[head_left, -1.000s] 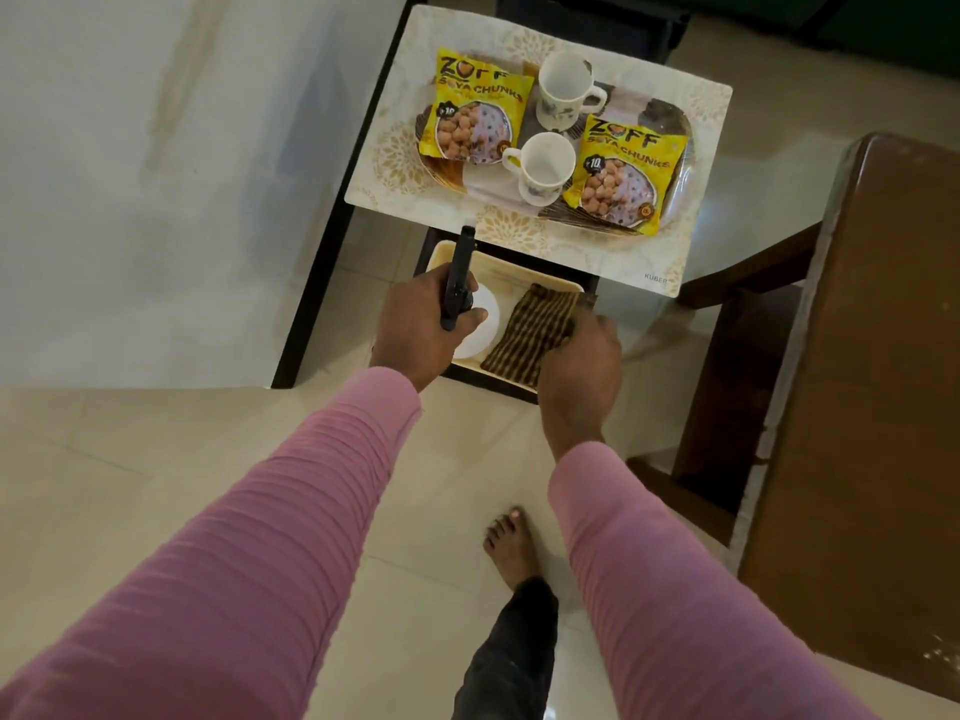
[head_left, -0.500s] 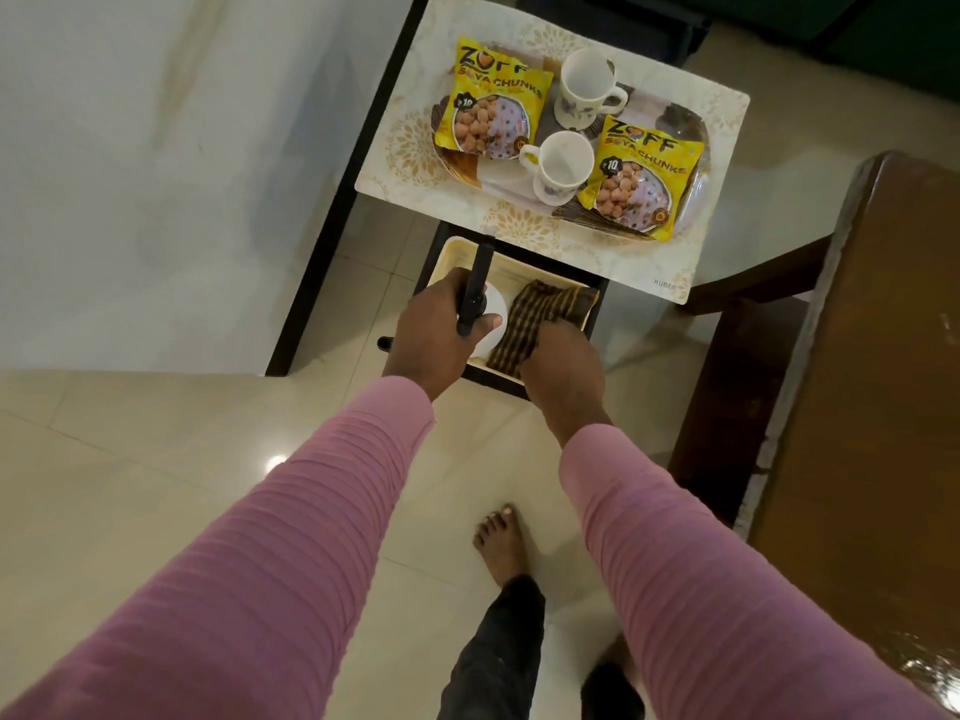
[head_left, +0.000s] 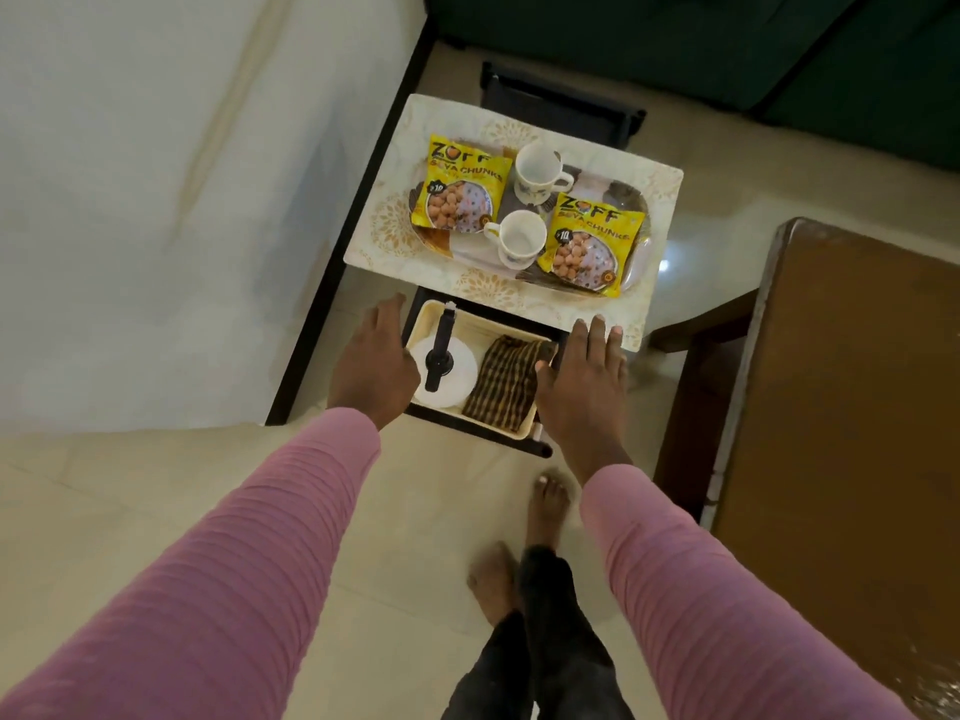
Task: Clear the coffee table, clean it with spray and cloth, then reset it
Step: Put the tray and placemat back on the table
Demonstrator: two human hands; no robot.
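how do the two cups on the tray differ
The far cup has its handle pointing right; the near cup has its handle pointing left. The far cup sits between the tops of the two packets; the near cup sits lower, beside the right packet and below the left packet. Both are white, upright, look empty and stand on the tray.

A single head-worn camera looks steeply down and forward from standing height. Pink sleeves run in from the near edge, with bare feet (head_left: 545,506) directly below. The coffee table (head_left: 514,283) sits mid-frame, farther off, a wall at left, a wooden table (head_left: 852,407) at right, a dark sofa (head_left: 727,44) along the far edge.
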